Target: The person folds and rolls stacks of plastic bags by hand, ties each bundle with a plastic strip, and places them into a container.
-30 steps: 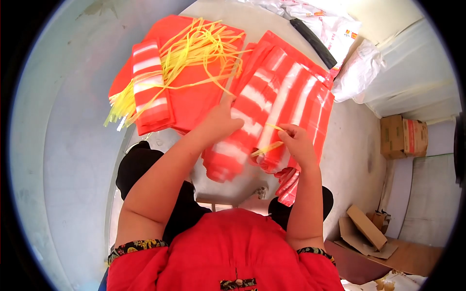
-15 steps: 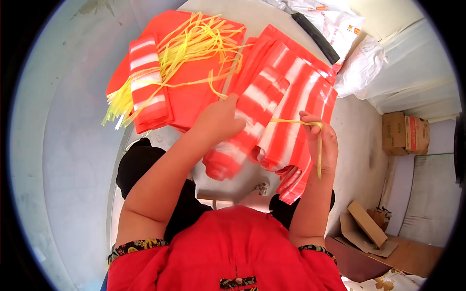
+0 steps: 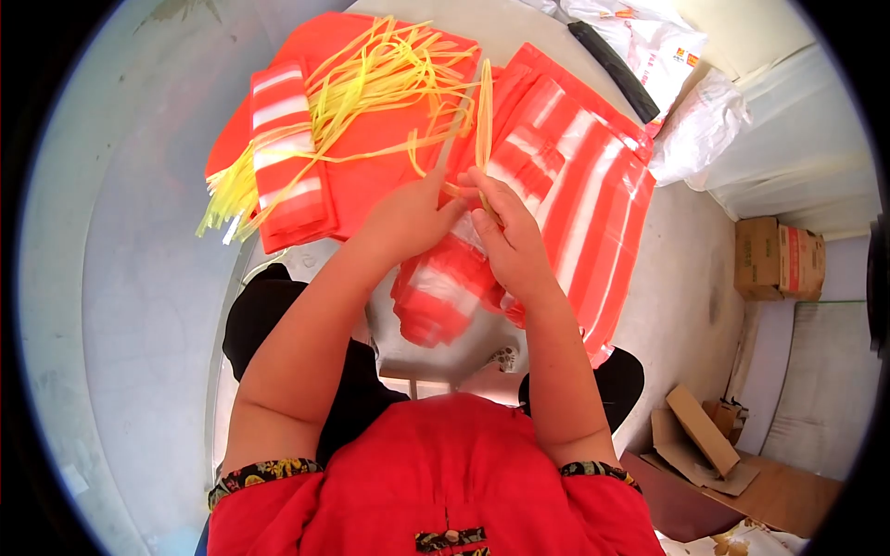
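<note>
Both hands meet over a red-and-white striped bundle point(image 3: 436, 292). My left hand point(image 3: 408, 218) is closed on a yellow strip at the bundle's upper left side. Close against it, my right hand point(image 3: 508, 236) pinches a yellow strip point(image 3: 485, 111), whose loop stands up above the fingers. Striped red-and-white plastic sheets point(image 3: 593, 204) lie to the right of the bundle. On the left, a tangle of yellow strips point(image 3: 371, 88) rests on red plastic point(image 3: 371, 195), beside a folded striped bundle point(image 3: 283, 111) with yellow strips across it.
A black bar point(image 3: 614, 72) and white bags point(image 3: 700, 130) lie at the back right of the table point(image 3: 547, 35). Cardboard boxes point(image 3: 779, 259) stand farther right, and flattened cardboard point(image 3: 700, 435) lies at the lower right.
My right hand has pulled the yellow strip out to the right, then come back left beside my left hand. The strip's loop now points up. My left hand has stayed at the bundle.
</note>
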